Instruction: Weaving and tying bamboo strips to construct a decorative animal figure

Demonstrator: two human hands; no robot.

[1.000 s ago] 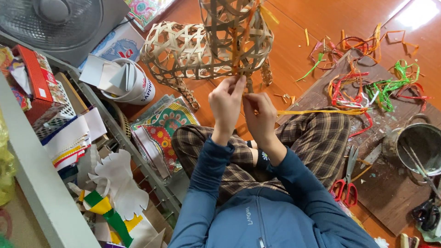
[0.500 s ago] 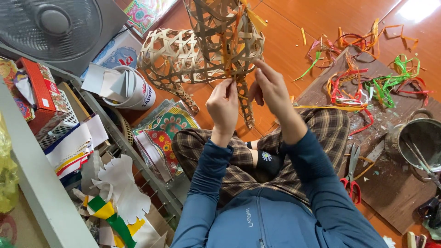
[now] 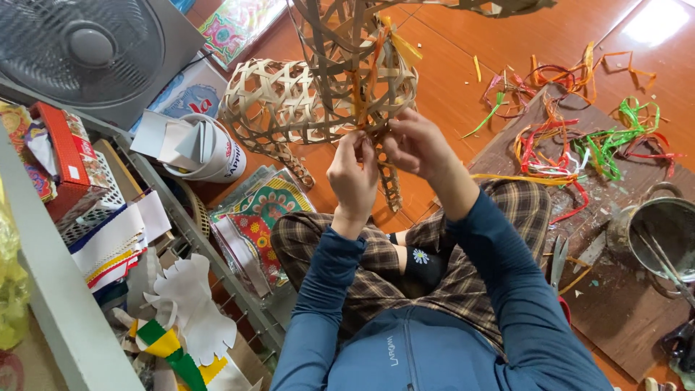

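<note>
On the orange wood floor, a person sits cross-legged in plaid trousers and a blue top, both hands raised at a woven bamboo frame. Left hand is pinched shut on a thin bamboo strip at the frame's lower edge, fingers curled. Right hand sits just beside it, fingertips closed on the same lattice; exact strip under them is hidden, cannot tell. Hands nearly touch each other. Frame is open hexagon weave, upright, held above the knees, with orange and yellow strips tied into it near the top. One woven leg hangs down between the hands toward the lap.

Behind the frame, a second rounded woven piece rests on the floor, touching a white tub stuffed with folded paper. Person's right: a brown board with a tangle of coloured strips in red, green and orange, a metal pot, and scissors with red handles near the knee. Person's left: grey fan, wire rack with patterned sheets, white cut paper, red box.
</note>
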